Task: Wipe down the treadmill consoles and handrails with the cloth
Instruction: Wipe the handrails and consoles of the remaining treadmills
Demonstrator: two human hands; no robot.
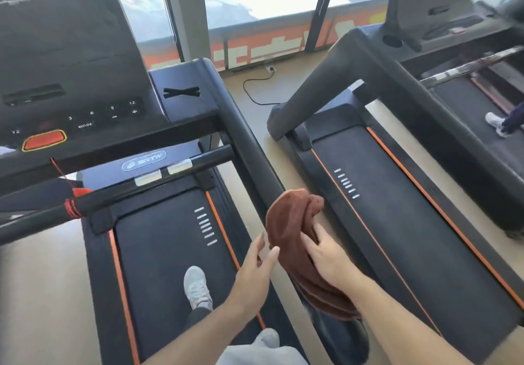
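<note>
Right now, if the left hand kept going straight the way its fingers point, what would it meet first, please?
Most likely the brown cloth: the left hand is open, fingers pointing up and right, fingertips beside the cloth's lower edge, which the right hand grips on the handrail. Depth is unclear, so it might pass just in front.

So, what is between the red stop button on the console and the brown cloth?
In the head view, the long black side handrail runs from the console's red button down to the cloth, which the right hand grips on that rail. The short front grip bar also crosses there.
</note>
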